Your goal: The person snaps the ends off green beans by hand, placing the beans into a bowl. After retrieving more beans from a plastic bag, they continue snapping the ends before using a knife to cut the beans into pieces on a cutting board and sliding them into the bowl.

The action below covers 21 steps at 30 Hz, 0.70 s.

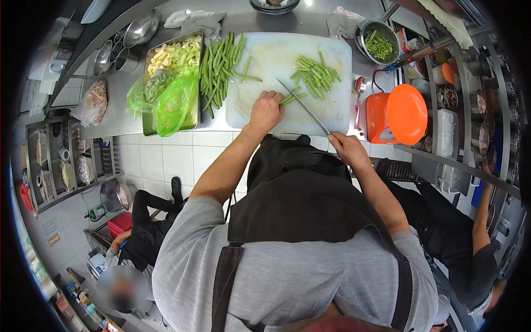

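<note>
The right hand point(345, 148) is closed around the handle of one knife point(304, 106), whose long blade slants across the one white cutting board point(271, 55). The left hand point(265, 110), fingers curled together, pins down two or three green beans point(293, 98) (slim, bright, side by side) near the board's middle. Beyond lies one heap of cut pieces point(315, 72). To the left is one pile of whole beans point(221, 66), and far right one metal bowl point(363, 27) of pieces.

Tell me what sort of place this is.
Probably a commercial kitchen: a long stainless steel counter, a steel tray of cut vegetables, metal bowls, and a big cutting board where the right hand works a knife through green beans held by the left hand.
</note>
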Motion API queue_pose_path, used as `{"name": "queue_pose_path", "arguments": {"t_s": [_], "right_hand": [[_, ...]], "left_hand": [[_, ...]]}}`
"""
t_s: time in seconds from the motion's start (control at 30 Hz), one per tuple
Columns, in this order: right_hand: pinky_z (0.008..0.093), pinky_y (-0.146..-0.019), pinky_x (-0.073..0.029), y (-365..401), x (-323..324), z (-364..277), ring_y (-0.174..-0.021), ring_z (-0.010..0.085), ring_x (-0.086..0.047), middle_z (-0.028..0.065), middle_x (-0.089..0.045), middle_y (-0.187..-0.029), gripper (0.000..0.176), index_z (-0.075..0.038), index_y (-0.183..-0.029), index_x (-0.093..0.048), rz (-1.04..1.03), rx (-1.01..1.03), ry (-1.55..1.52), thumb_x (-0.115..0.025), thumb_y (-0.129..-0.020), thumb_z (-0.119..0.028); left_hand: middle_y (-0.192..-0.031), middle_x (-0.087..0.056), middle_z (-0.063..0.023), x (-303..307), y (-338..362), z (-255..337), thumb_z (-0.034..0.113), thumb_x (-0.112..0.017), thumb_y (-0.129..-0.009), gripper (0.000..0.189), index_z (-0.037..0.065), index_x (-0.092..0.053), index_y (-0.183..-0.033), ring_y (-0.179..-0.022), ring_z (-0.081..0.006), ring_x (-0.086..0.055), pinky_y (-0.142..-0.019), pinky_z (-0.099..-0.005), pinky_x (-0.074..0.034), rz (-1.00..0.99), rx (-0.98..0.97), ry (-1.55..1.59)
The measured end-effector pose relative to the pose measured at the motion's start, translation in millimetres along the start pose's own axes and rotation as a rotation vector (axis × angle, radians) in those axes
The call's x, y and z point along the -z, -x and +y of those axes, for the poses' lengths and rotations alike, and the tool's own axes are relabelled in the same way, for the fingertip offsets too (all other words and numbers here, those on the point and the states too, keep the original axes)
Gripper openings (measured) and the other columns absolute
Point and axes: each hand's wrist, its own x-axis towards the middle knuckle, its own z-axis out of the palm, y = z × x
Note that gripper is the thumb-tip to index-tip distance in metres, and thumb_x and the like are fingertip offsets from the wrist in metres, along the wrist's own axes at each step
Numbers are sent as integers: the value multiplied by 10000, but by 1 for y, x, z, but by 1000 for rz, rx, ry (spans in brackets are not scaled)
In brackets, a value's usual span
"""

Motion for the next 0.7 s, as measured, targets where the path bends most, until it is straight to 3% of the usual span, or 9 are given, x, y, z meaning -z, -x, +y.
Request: {"name": "queue_pose_path", "arguments": {"t_s": [0.1,0.17,0.23,0.33,0.4,0.53,0.6,0.7], "right_hand": [[427,-646,-473,3,3,-2,-642,377,-607,208,-620,-685,363,-30,-1082,-655,28,24,-70,-542,-986,-361],[472,-691,-470,9,6,-7,-747,438,-605,239,-625,-758,348,-43,-1067,-650,8,-113,-152,-530,-982,-359],[457,-679,-471,15,7,-5,-723,424,-600,232,-621,-743,341,-37,-1061,-651,48,-96,-165,-540,-980,-349],[454,-672,-471,23,11,-8,-731,416,-608,227,-623,-745,328,-38,-1030,-650,59,-28,-136,-551,-976,-346],[459,-673,-470,22,10,-7,-744,416,-612,225,-626,-753,312,-46,-1006,-653,-29,134,-49,-560,-972,-342],[465,-669,-469,12,5,-5,-763,422,-612,226,-628,-763,302,-54,-1003,-657,-123,197,5,-572,-965,-342],[453,-663,-473,9,3,2,-731,417,-608,226,-621,-740,312,-41,-1010,-665,-75,94,5,-575,-966,-336],[440,-655,-474,16,6,12,-677,396,-602,218,-611,-702,340,-27,-1037,-675,30,-66,-173,-574,-966,-344]], "left_hand": [[-936,-669,-132,9,-7,-7,112,-709,-755,187,44,-691,-928,-927,-343,-617,-834,-418,-523,-62,-4,22],[-941,-670,-132,19,-9,-20,130,-718,-758,187,44,-696,-921,-950,-342,-621,-845,-411,-524,-113,-5,44],[-949,-672,-141,29,-20,-43,172,-737,-755,211,45,-702,-920,-977,-349,-636,-849,-416,-533,35,18,25],[-985,-676,-167,54,-43,-71,139,-659,-784,182,36,-710,-925,-990,-337,-646,-889,-410,-530,26,183,-126],[-1044,-665,-182,49,-52,-95,102,-598,-802,184,26,-714,-924,-988,-338,-651,-865,-423,-543,-75,272,-383],[-935,-660,-177,41,-62,-101,129,-660,-769,148,39,-706,-878,-946,-360,-655,-815,-434,-554,-17,247,-376],[-1051,-655,-190,43,-63,-87,80,-571,-795,188,19,-720,-891,-956,-349,-650,-854,-430,-548,-119,244,-296],[-1044,-655,-188,35,-49,-56,98,-599,-786,168,28,-722,-878,-931,-345,-648,-846,-431,-548,-190,127,-293]]}}
